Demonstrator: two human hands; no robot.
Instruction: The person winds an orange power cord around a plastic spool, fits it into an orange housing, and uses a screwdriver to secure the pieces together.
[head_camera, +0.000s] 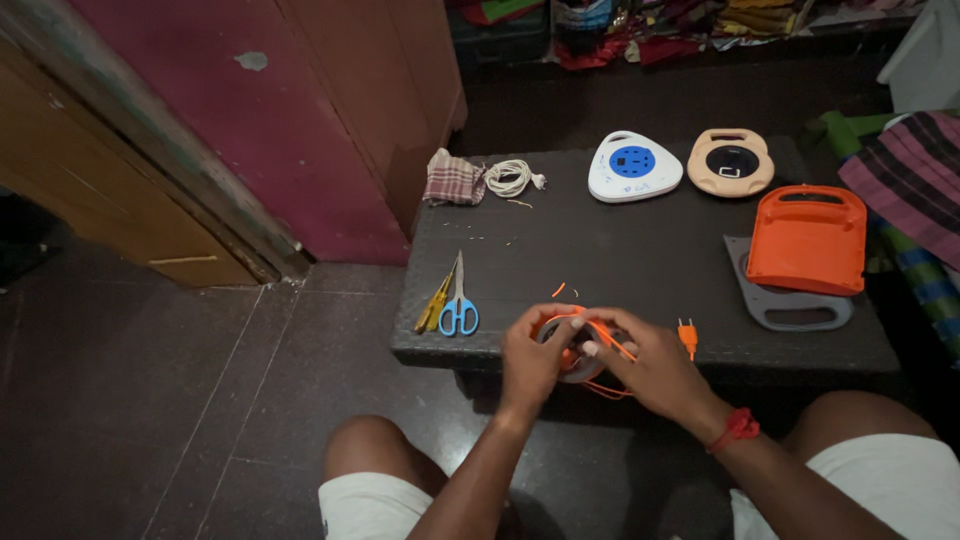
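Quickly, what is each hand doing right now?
Left hand: closed on the cord reel.
Right hand: fingers pinching the orange cord at the reel.

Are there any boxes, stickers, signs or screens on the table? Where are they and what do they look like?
No boxes, signs or screens show.
White reel case: far side of the table, rounded triangle, round blue label in its middle.
Beige reel case: right beside the white one, rounded, round black label in its middle.
Orange cover: right edge, rounded square with a handle slot, plain, no label seen.
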